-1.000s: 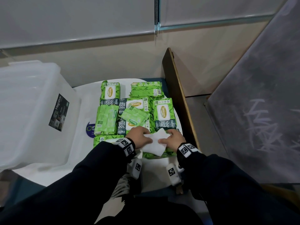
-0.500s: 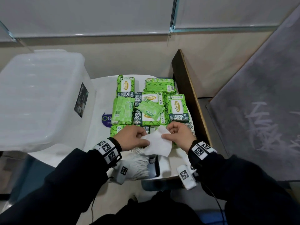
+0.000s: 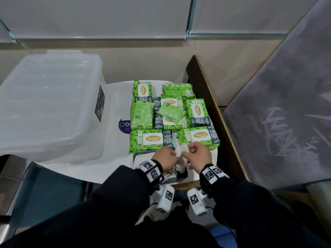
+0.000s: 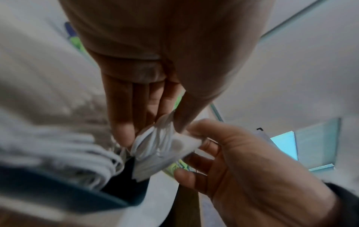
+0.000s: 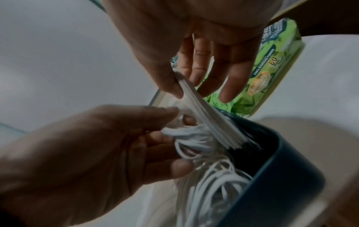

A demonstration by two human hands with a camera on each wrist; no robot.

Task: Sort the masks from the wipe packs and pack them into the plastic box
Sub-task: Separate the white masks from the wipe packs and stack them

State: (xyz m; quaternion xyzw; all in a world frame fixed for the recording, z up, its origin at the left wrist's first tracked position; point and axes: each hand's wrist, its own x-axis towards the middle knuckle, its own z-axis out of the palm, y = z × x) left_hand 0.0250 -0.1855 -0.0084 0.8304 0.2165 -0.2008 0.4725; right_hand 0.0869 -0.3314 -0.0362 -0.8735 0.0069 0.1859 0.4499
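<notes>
**Squaring up the mask stack before it goes to the box**

Gathering a thin stack of white masks [image 5: 211, 122] at the near edge of the bench [image 3: 114, 158], both hands are working close together. The right hand [image 3: 198, 157] is pinching one end of the stack between thumb and fingers [image 5: 170, 86], while the left hand [image 3: 165, 159] is curling round the bunched ear loops [image 5: 204, 172] at the other end. The loops are trailing down into a dark blue tray [image 5: 272, 161] just below.

To do this well, the person is probably best off keeping the edges aligned and tucking the loops against the stack, so nothing is snagging on the tray rim when it is lifted.

Just beyond the hands, the green wipe packs [image 3: 150, 140] are lying in rows, touching one another. Further left, the clear plastic box [image 3: 52, 108] is sitting on the bench, well apart from the hands; whether anything is lying inside it, I cannot tell.
</notes>
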